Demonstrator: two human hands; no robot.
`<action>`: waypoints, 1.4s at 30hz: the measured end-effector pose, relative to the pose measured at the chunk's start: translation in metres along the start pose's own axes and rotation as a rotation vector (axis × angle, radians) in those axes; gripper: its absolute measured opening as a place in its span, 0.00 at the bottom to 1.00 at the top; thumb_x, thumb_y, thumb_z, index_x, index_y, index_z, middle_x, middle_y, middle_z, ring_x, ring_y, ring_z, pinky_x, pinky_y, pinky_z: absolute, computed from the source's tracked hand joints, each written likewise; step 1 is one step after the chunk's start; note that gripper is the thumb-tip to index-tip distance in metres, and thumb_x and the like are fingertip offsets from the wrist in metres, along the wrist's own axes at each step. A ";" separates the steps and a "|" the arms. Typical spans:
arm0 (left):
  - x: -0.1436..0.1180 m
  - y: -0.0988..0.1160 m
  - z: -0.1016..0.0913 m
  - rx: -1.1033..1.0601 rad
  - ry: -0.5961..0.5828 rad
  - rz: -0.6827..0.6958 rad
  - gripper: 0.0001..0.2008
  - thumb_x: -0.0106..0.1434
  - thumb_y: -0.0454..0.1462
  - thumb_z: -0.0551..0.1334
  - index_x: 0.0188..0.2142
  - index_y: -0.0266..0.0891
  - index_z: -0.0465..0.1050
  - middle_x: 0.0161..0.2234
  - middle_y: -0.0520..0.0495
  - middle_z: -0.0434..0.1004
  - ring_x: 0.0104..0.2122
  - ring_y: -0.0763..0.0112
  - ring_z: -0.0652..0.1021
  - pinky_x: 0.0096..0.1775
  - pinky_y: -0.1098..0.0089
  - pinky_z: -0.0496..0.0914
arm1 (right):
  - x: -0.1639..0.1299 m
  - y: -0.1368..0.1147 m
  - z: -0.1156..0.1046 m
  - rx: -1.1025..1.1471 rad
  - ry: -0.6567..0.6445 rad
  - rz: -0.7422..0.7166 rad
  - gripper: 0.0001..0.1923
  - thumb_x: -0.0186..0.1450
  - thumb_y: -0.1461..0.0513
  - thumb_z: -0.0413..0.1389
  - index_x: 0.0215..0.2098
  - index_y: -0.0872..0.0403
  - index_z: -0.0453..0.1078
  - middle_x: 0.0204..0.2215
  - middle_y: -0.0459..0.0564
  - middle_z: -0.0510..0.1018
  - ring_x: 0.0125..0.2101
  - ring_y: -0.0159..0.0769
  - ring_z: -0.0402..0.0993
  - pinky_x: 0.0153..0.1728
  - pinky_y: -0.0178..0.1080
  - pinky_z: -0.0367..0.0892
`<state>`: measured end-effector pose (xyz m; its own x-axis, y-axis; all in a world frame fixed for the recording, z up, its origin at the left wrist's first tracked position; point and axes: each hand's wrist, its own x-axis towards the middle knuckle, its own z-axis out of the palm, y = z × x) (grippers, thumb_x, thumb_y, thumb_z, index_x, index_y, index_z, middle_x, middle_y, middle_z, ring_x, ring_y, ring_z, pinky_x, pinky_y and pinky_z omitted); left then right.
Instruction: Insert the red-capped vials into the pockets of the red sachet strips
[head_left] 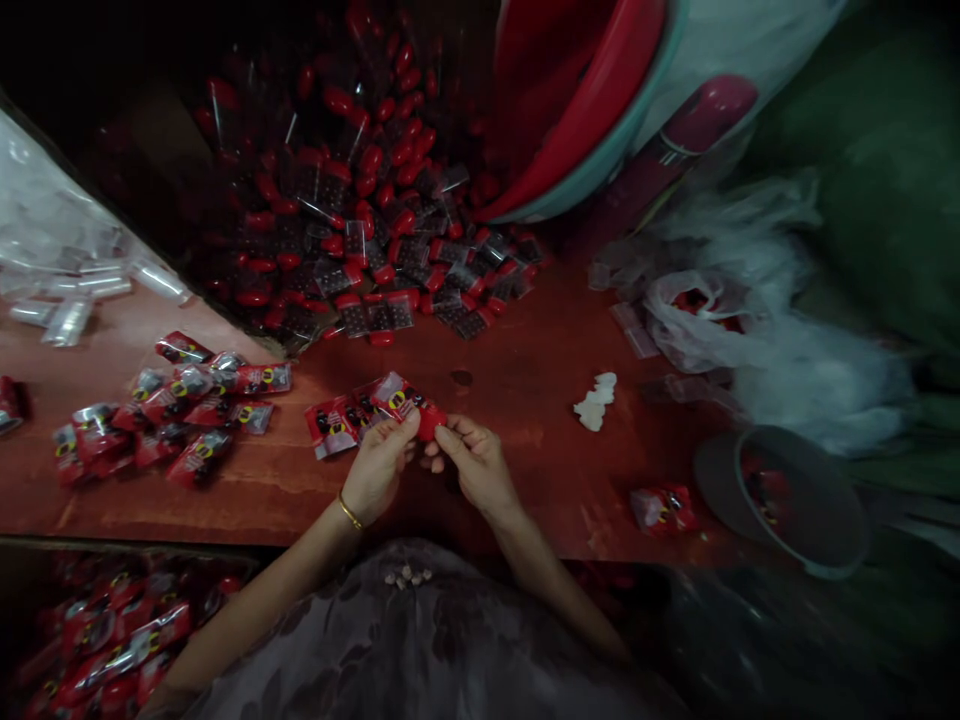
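My left hand point(384, 468), with a gold bangle at the wrist, is closed on a small red printed packet point(399, 395). My right hand point(480, 465) pinches the red end of the same packet between thumb and fingers. The two hands nearly meet, low over the table, and the fingers partly cover the packet. Just beyond and left of my left hand, another red packet point(332, 426) lies on the wood. A pile of similar shiny packets point(169, 408) spreads farther left.
A large dark box point(247, 335) spills small red-capped clear pieces point(386, 235) onto the red-brown table point(517, 400). Clear plastic tubes point(71, 305) lie far left. On the right are a white scrap point(596, 402), plastic bags point(787, 340), a grey tub point(802, 570) and a pink-capped flask point(709, 110).
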<state>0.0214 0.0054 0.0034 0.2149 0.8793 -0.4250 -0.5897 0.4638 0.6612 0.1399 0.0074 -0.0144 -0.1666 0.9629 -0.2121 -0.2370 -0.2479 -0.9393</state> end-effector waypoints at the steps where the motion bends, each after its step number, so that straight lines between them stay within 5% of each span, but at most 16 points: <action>1: -0.001 -0.001 0.000 0.001 0.007 -0.004 0.15 0.51 0.46 0.66 0.25 0.33 0.73 0.19 0.51 0.72 0.20 0.77 0.72 0.25 0.74 0.66 | 0.000 0.001 0.001 0.006 0.002 0.006 0.14 0.57 0.52 0.58 0.29 0.54 0.69 0.18 0.40 0.72 0.15 0.23 0.66 0.20 0.28 0.65; 10: -0.002 -0.012 0.003 -0.054 0.138 0.034 0.18 0.44 0.47 0.69 0.23 0.33 0.71 0.19 0.53 0.70 0.20 0.79 0.69 0.26 0.76 0.65 | 0.005 -0.004 0.005 -0.165 0.053 -0.041 0.13 0.56 0.53 0.58 0.23 0.55 0.67 0.15 0.40 0.71 0.14 0.24 0.65 0.17 0.28 0.64; 17: 0.006 -0.019 -0.012 0.323 0.067 0.176 0.21 0.55 0.49 0.61 0.16 0.34 0.66 0.14 0.52 0.67 0.16 0.80 0.67 0.22 0.76 0.61 | 0.009 0.019 0.008 -0.014 0.093 0.066 0.17 0.57 0.50 0.56 0.21 0.54 0.64 0.12 0.37 0.66 0.12 0.22 0.60 0.14 0.26 0.62; 24: 0.007 -0.012 -0.013 0.422 -0.065 0.219 0.15 0.57 0.46 0.60 0.25 0.35 0.70 0.14 0.53 0.70 0.14 0.77 0.67 0.18 0.75 0.61 | 0.009 0.012 0.012 0.085 0.019 0.154 0.22 0.54 0.45 0.56 0.19 0.54 0.62 0.08 0.36 0.61 0.08 0.22 0.53 0.11 0.28 0.58; 28: 0.003 -0.004 -0.021 0.273 0.019 0.241 0.12 0.54 0.44 0.63 0.32 0.36 0.73 0.19 0.52 0.75 0.20 0.75 0.73 0.26 0.73 0.68 | 0.010 -0.001 0.012 -0.253 -0.070 0.053 0.25 0.61 0.45 0.48 0.17 0.55 0.63 0.10 0.40 0.65 0.11 0.24 0.59 0.15 0.29 0.58; 32: 0.000 0.010 -0.030 0.348 0.154 0.297 0.13 0.50 0.39 0.67 0.36 0.37 0.77 0.37 0.45 0.79 0.37 0.70 0.77 0.40 0.72 0.70 | 0.019 -0.004 0.009 -0.677 0.087 -0.184 0.17 0.59 0.49 0.54 0.27 0.55 0.68 0.18 0.43 0.70 0.18 0.28 0.64 0.21 0.31 0.61; 37: -0.009 0.030 -0.039 0.297 0.273 0.160 0.15 0.45 0.40 0.69 0.33 0.34 0.77 0.28 0.45 0.80 0.26 0.71 0.78 0.31 0.71 0.72 | 0.039 0.000 0.009 -1.008 0.071 -0.310 0.26 0.57 0.51 0.57 0.49 0.55 0.64 0.38 0.52 0.74 0.23 0.31 0.68 0.29 0.37 0.66; 42: -0.020 0.051 -0.056 0.388 0.432 0.379 0.16 0.47 0.41 0.67 0.35 0.35 0.76 0.27 0.46 0.80 0.21 0.73 0.76 0.27 0.72 0.71 | 0.053 -0.007 0.010 -1.197 -0.049 -0.392 0.28 0.58 0.52 0.56 0.54 0.54 0.61 0.48 0.56 0.70 0.34 0.39 0.72 0.37 0.42 0.69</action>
<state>-0.0565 0.0053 0.0116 -0.3280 0.9035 -0.2759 -0.2241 0.2093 0.9518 0.1233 0.0595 -0.0162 -0.3229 0.9386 0.1216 0.7313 0.3290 -0.5974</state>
